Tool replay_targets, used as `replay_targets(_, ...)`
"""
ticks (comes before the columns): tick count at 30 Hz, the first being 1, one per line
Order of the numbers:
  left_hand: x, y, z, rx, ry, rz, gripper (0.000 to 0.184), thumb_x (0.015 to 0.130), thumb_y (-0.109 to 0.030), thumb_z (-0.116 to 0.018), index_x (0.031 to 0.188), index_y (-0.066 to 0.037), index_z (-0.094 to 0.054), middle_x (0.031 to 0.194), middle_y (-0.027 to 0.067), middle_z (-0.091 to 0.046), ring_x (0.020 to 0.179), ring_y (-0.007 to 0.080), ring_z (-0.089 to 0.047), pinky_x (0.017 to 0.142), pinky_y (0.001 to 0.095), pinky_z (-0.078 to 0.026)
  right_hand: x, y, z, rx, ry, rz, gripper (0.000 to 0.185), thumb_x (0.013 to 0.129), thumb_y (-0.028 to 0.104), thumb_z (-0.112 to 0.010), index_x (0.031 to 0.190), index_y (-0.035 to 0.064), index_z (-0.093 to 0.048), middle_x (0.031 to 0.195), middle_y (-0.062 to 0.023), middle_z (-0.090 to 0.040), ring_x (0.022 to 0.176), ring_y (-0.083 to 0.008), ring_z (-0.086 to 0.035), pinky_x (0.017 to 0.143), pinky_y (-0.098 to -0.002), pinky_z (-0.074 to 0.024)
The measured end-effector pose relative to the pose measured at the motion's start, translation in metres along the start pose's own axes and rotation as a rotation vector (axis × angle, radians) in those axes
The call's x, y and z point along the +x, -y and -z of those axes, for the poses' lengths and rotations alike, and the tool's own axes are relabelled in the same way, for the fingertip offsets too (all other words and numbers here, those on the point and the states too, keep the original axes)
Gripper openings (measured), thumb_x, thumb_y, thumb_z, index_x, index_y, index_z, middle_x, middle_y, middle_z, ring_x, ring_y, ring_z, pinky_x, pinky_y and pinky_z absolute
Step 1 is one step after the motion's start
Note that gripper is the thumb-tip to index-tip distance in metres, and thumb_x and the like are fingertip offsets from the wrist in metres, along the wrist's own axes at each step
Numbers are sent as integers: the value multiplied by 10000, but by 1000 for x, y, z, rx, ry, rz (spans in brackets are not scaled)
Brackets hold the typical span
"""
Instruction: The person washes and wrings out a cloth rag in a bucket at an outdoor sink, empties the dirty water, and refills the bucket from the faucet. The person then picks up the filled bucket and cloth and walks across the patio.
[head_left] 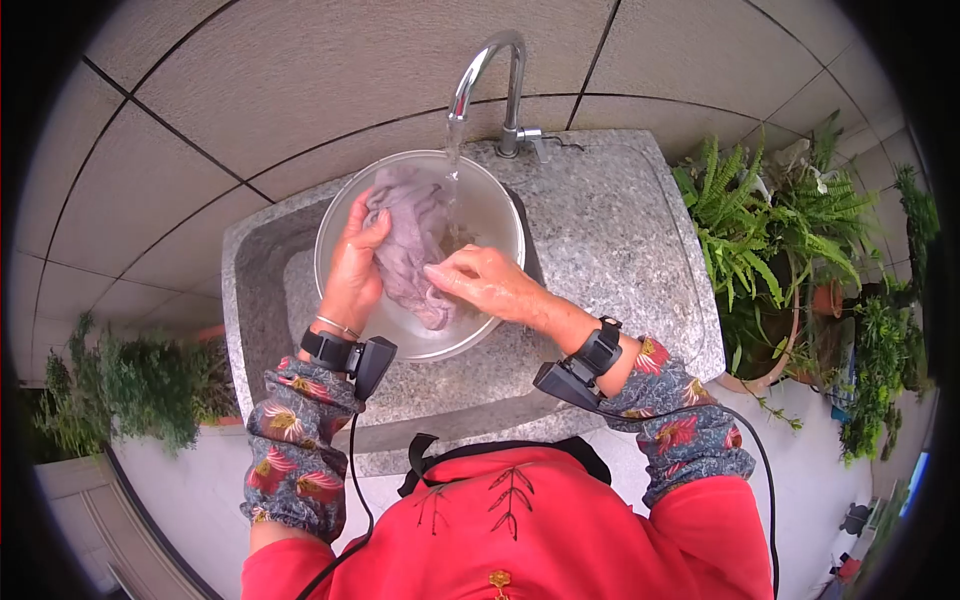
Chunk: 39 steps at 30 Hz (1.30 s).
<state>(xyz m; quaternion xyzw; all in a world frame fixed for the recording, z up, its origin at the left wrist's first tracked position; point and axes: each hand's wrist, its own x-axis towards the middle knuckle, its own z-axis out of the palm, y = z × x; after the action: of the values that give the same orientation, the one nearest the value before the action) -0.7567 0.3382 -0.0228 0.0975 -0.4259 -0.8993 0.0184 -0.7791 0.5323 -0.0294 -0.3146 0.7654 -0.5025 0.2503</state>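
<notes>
Mauve-grey cloth point(408, 240): limp, creased, bunched in loose folds.

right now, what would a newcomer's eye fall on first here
Probably the mauve cloth, bunched in the left hand with the right hand on it, over the round bowl near the centre. Next might be the water falling from the curved tap, then the red top across the bottom and ferns right of the stone sink.
</notes>
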Motion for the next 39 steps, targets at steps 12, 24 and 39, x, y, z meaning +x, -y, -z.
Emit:
replay_targets(12, 2, 0, -12, 310, 258, 186, 545, 853, -163, -575, 1312, -5, -329, 1208, 96, -487, 1099, 178, -485, 927, 299, -398, 51, -2, 26, 850, -202, -93, 483, 751, 334, -707, 1029, -35, -566, 961, -130, -605, 835, -182, -601, 713, -299, -489)
replay_targets(24, -19, 31, -34, -218, -243, 467, 613, 889, -533, -382, 1232, -25, -386, 1181, 150, -497, 1052, 261, -517, 843, 395, -459, 74, 22, -20, 29, -742, -21, 331, 730, 300, -637, 789, -22, -593, 856, -191, -574, 778, -363, -565, 682, -427, -434)
replay_targets(39, 5, 53, 29, -121, -243, 53, 190, 889, -187, -456, 953, -40, -558, 913, 83, -584, 815, 195, -581, 721, 316, -482, 62, 26, -37, -335, -559, 165, 248, 866, 200, -444, 764, -11, -523, 771, -211, -574, 714, -401, -555, 636, -467, -438)
